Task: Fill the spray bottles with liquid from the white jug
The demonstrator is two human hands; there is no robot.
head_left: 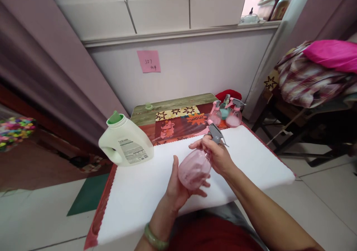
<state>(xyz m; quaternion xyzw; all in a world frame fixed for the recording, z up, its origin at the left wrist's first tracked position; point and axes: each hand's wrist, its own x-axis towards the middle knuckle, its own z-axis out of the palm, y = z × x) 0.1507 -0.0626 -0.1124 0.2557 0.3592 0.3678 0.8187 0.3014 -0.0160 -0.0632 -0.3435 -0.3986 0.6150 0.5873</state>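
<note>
A pink spray bottle (193,167) with a grey trigger head is held over the white sheet (251,158) on the table. My left hand (175,187) cups the bottle's round body from below, fingers wrapped round it. My right hand (216,152) is closed round the bottle's neck, just under the grey trigger. A white detergent jug (126,143) with an open green spout stands at the table's left. Its green cap (148,106) lies on the far edge of the table.
Three more spray bottles (227,113) stand at the table's far right corner, in front of something red. A pink note (148,61) is stuck on the wall. A rack with piled clothes (315,72) stands to the right. Tiled floor surrounds the table.
</note>
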